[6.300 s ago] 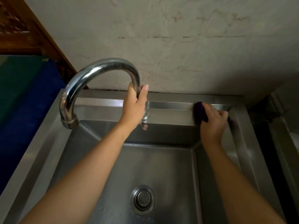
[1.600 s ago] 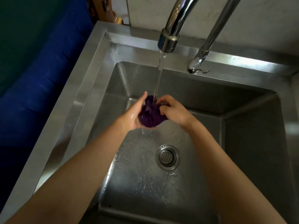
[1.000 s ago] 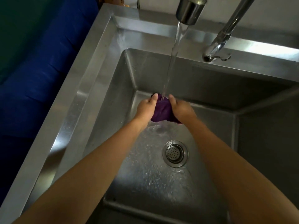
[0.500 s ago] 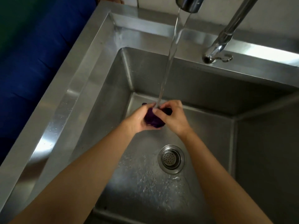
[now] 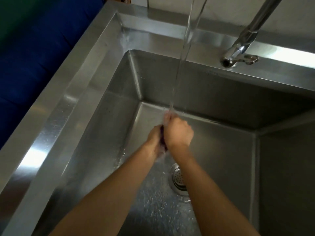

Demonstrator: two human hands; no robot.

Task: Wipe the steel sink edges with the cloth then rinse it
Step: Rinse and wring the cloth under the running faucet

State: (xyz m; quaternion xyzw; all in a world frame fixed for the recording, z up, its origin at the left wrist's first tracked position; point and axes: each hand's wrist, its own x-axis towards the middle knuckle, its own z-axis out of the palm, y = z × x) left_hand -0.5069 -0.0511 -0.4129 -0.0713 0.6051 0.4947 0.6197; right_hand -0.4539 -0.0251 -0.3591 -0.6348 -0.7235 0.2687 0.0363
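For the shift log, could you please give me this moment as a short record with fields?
stage: rinsing
cloth: purple, mostly hidden, squeezed between both hands
left hand: closed on cloth
right hand: closed on cloth
water stream: running, landing on the hands
sink: steel, basin floor wet
drain: partly hidden by right forearm
tap handle: on back ledge

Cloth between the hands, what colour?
Dark purple; only a thin strip of the cloth shows between both hands, head view.
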